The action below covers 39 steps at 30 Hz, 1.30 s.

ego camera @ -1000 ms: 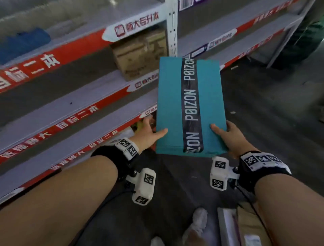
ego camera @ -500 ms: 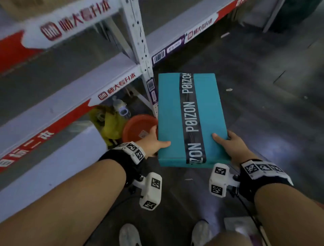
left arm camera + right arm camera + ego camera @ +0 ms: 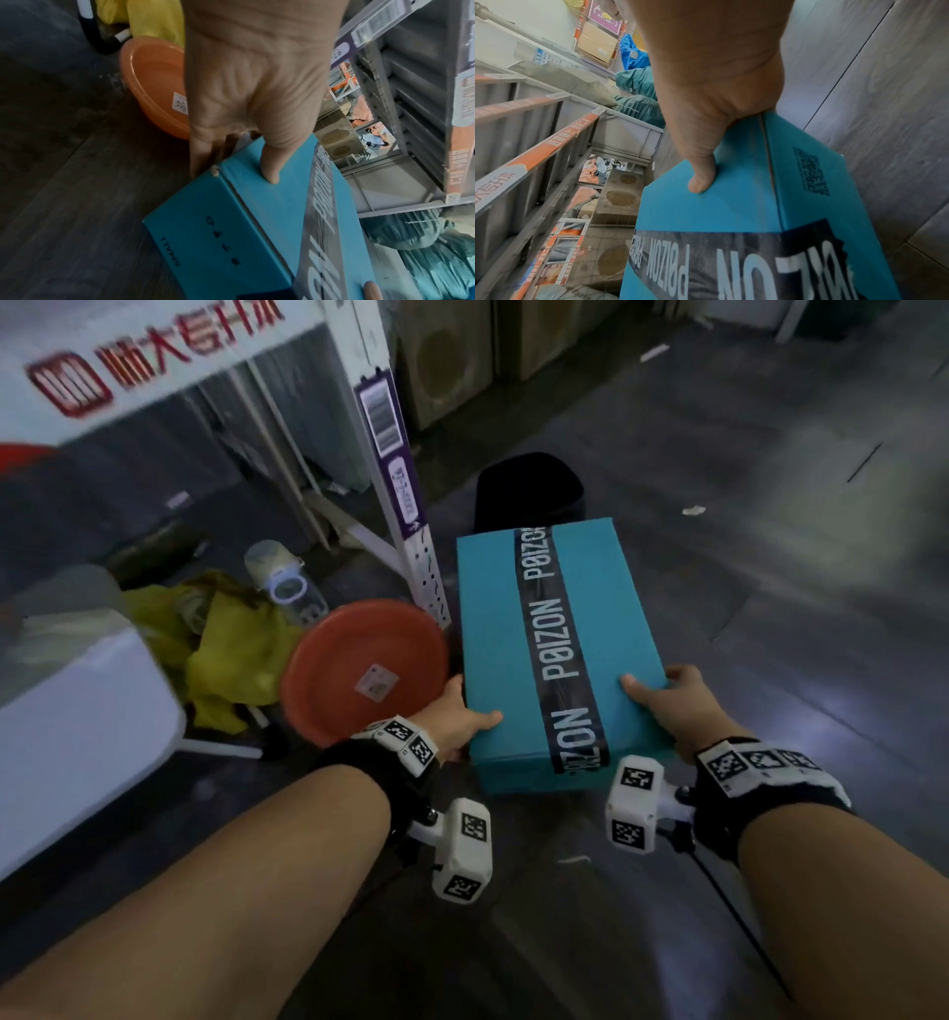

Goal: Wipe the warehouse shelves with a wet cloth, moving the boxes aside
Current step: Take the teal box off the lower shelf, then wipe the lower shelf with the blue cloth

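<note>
I have the teal box [image 3: 554, 654] clamped in a two-handed grip: my left hand [image 3: 459, 719] on its near left edge, thumb on the lid and fingers [image 3: 203, 154] down the side wall; my right hand [image 3: 667, 711] mirrors it on the near right edge, thumb on top, its fingers hidden behind the box. The box hangs above the floor [image 3: 770, 557], off the shelving, long axis pointing away from me. Just left of my left grip sits the orange basin [image 3: 354, 670], with the shelf upright [image 3: 411, 526] beyond it. A dark bin [image 3: 529, 485] stands past the far end. To set it aside well, I judge I should lower it level onto bare floor right of the basin, short of the bin, releasing only once it rests flat.
</note>
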Available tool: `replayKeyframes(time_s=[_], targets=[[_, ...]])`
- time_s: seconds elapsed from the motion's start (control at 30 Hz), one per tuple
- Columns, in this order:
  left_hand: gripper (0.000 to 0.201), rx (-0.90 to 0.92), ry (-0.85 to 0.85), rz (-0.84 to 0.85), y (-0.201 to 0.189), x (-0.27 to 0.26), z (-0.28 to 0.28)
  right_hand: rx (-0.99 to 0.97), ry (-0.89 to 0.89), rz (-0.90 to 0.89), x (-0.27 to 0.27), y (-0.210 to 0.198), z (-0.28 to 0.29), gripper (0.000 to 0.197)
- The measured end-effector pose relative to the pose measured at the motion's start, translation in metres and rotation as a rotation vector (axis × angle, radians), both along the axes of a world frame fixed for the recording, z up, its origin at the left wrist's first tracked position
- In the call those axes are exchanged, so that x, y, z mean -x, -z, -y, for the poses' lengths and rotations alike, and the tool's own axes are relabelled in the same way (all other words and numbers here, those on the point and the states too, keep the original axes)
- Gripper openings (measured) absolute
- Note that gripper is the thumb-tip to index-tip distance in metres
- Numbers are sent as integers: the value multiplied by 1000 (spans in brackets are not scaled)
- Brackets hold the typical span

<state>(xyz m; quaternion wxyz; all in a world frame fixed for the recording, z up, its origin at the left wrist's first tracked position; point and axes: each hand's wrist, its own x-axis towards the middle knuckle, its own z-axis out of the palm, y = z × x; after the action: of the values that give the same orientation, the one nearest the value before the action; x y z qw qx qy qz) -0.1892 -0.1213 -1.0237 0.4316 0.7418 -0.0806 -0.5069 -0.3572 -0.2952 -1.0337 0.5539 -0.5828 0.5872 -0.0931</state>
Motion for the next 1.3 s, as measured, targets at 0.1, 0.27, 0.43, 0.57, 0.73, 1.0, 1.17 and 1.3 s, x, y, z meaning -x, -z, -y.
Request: replayKeyframes(time_s=[0.1,0.27,0.43,0.57,0.73,1.0,1.17,1.3], targets=[[71,-1,-47,-3,19,0,0,76,-81,-53,-7,9,3,66],[61,-17,-87,-14,33,2,-3,171,-285,-233,-23,18,7,54],[67,-44,-119,52,48,6,-3,223,-313,-223,-29,37,9,58],[71,-139,-18,253,56,13,-1,219,-444,-336,-31,43,3,56],[65,-221,60,342,56,5,-3,253,-576,-532,-33,40,-7,56],[33,-207,40,399,14,-64,-27,533,-732,-496,-75,-12,-29,39],[24,-195,13,429,-62,-81,-64,527,-877,-430,-120,-90,-58,19],[4,-159,17,477,-148,-96,-88,526,-941,-420,-145,-169,-89,28]])
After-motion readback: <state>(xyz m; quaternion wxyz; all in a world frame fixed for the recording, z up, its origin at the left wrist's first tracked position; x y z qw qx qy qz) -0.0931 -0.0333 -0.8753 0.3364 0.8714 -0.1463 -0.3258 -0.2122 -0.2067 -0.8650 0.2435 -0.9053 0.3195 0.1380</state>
